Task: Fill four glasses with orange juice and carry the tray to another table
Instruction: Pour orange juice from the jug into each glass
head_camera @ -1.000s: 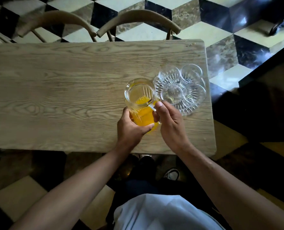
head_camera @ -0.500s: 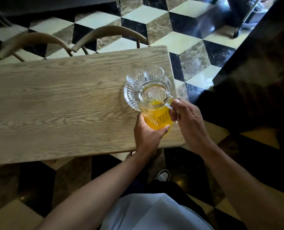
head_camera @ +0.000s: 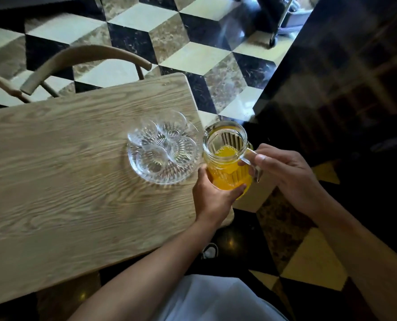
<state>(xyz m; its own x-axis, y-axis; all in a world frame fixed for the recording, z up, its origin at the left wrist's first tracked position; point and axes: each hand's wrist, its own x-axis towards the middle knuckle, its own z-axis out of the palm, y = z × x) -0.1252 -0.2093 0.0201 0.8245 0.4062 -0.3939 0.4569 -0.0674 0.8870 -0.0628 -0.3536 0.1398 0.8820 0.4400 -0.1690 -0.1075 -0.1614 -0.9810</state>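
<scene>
Right hand (head_camera: 292,172): fingers hooked through the clear handle of the glass jug (head_camera: 227,158), thumb on top of the handle; closed grip, carrying the weight. Left hand (head_camera: 212,195): palm cupped against the jug's lower wall at about 7 o'clock of its body, fingers wrapped under toward the base; a steadying hold, probably because ribbed glass with liquid is heavy and slick. Jug is upright or nearly so, mouth open to the camera, spout side facing 10 o'clock toward the tray. Orange juice (head_camera: 230,177) fills roughly the lower half; none is crossing the lip. Jug appears to sit off the table's right edge, over the floor, held in the air by both hands; cannot tell its height above the tabletop. Glass tray (head_camera: 160,178), at 9 o'clock of the jug and just beside it, rests on the wooden table (head_camera: 65,181) near its right end. Four glasses (head_camera: 165,144) stand clustered on the tray, rims touching or nearly so; all look empty, though the cut glass blurs detail. Judgement: pouring not begun; tight clustering keeps spills on the tray but leaves little margin between rims. Chair (head_camera: 88,56) backs at 11 o'clock, behind the table; patterned tile floor (head_camera: 192,59) beyond.
</scene>
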